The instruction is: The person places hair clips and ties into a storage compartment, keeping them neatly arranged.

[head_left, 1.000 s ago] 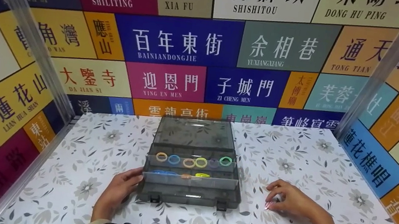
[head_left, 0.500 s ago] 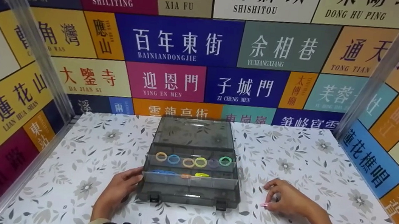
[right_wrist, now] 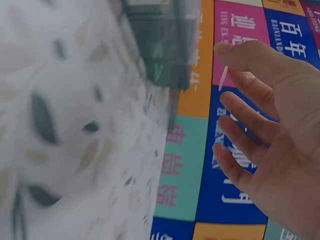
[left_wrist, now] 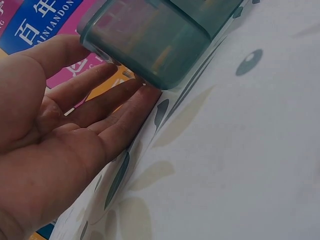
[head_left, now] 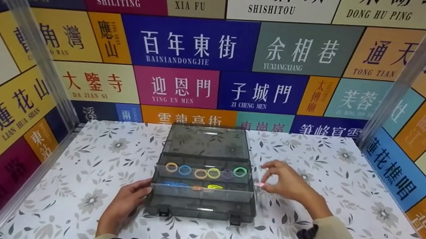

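A dark see-through plastic box point(head_left: 201, 211) stands on the table with its lid point(head_left: 208, 142) raised. Ring-shaped hair ties point(head_left: 201, 173) in several colours lie in a row in its back part. Blue, orange and yellow hair clips point(head_left: 215, 187) sit in the front compartment. My left hand point(head_left: 128, 202) rests its extended fingertips against the box's left side, as the left wrist view confirms. Just right of the box, my right hand point(head_left: 290, 182) pinches a small pink hair clip point(right_wrist: 223, 77) between thumb and index finger, off the table. Its other fingers are loosely bent.
A white cloth with a leaf pattern point(head_left: 89, 169) covers the table. Behind it stands a wall of coloured name panels point(head_left: 189, 43). Clear upright posts point(head_left: 398, 81) edge the space at left and right.
My right hand has moved left and away from me, up to the box's right side, carrying the pink hair clip. The left hand stays at the box.
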Action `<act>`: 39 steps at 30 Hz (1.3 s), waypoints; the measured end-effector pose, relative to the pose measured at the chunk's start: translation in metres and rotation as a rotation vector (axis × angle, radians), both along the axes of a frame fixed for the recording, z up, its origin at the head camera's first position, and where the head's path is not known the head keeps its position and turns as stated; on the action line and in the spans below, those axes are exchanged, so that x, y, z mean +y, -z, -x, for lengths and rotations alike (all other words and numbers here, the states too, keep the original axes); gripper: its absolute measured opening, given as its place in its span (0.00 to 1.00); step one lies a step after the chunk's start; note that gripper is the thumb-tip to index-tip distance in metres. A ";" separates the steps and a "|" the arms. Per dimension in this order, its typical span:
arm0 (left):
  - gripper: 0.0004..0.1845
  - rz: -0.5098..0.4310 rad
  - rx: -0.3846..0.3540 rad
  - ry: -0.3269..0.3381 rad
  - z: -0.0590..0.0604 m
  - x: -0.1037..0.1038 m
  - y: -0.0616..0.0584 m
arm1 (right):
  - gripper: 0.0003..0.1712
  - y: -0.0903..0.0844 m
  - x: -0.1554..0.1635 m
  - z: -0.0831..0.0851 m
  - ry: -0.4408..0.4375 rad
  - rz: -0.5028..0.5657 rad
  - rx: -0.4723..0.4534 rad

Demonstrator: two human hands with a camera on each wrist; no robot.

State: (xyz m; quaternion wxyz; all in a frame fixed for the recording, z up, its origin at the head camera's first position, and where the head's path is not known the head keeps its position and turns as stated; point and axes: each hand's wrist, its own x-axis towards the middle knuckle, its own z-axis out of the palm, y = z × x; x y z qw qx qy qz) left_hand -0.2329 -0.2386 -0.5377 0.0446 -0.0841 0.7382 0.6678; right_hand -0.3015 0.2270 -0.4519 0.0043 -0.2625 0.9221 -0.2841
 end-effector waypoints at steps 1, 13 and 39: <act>0.25 0.000 -0.003 -0.001 0.000 0.000 0.000 | 0.04 -0.003 -0.007 0.003 0.002 0.002 -0.001; 0.24 0.028 -0.027 -0.017 -0.002 0.000 0.000 | 0.03 0.000 -0.071 0.028 -0.005 -0.065 -0.060; 0.24 -0.002 0.003 0.008 0.001 0.004 -0.001 | 0.09 0.030 -0.085 0.028 -0.013 -0.178 0.000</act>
